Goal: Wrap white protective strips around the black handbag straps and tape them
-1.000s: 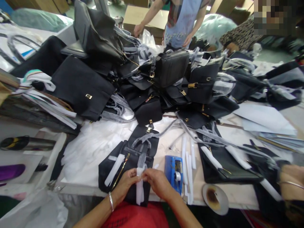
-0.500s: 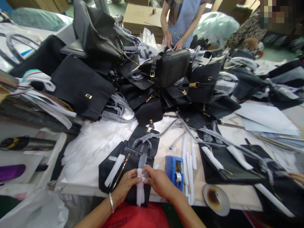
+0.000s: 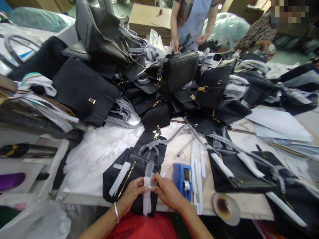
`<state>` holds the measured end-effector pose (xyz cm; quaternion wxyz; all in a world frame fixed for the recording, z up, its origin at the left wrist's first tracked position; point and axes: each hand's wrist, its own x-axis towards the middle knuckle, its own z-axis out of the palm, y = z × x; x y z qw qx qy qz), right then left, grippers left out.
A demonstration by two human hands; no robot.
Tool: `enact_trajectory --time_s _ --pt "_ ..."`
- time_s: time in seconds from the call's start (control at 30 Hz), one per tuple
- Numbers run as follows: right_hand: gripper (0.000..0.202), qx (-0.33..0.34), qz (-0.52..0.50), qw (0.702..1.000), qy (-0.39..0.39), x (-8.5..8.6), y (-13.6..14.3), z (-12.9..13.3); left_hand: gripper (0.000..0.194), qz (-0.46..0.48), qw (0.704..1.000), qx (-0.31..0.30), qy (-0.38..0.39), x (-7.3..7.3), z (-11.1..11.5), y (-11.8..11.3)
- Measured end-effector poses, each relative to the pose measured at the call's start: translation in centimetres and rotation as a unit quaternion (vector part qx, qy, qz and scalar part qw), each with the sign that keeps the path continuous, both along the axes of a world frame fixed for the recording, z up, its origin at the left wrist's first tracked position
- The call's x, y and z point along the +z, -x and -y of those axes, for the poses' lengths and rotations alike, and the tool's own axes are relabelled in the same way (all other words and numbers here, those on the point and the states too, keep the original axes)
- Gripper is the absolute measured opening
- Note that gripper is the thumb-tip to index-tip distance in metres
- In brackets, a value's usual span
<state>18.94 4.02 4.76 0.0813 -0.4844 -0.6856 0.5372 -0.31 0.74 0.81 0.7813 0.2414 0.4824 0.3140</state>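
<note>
A black bag (image 3: 134,172) with a gold zip lies at the table's front edge. Down its right part runs a strap wrapped in white foam (image 3: 147,202). My left hand (image 3: 134,191) pinches this wrap from the left, its fingertips pressed together. From the right, my right hand (image 3: 164,189) closes its fingertips on the same wrap, nearly touching the left ones. Another white foam strip (image 3: 120,178) lies on the bag beside the zip. A blue tape dispenser (image 3: 182,181) stands right of my right hand, next to several loose white strips (image 3: 198,181).
Black bags (image 3: 184,71) are heaped across the table. White tissue (image 3: 92,159) lies left, a round stained dish (image 3: 226,209) at the front right edge. More bags (image 3: 239,172) and papers (image 3: 281,126) lie right. Behind the heap stands a person in a blue apron (image 3: 193,23).
My hands hold nearly the same place on the wrap. Across the table, the person in the apron has moved their hands apart, one now raised off the bags.
</note>
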Motion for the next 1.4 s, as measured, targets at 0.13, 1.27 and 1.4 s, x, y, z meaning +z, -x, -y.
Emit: enact_trajectory --time_s 0.13,1.27,1.4 --pt "0.022 -0.013 0.008 1.000 0.003 -0.5 0.3 0.2 0.034 -0.002 1.000 -0.001 0.000 0.0 0.1 0.0" --pt "0.027 -0.092 -0.061 0.991 0.078 -1.8 0.3 0.5 0.037 -0.031 0.999 -0.003 0.032 1.8 -0.5 -0.4" --pt "0.033 -0.153 -0.017 0.987 0.047 -1.7 1.0 1.7 0.044 -0.046 0.997 -0.023 0.051 1.7 -0.6 -0.4"
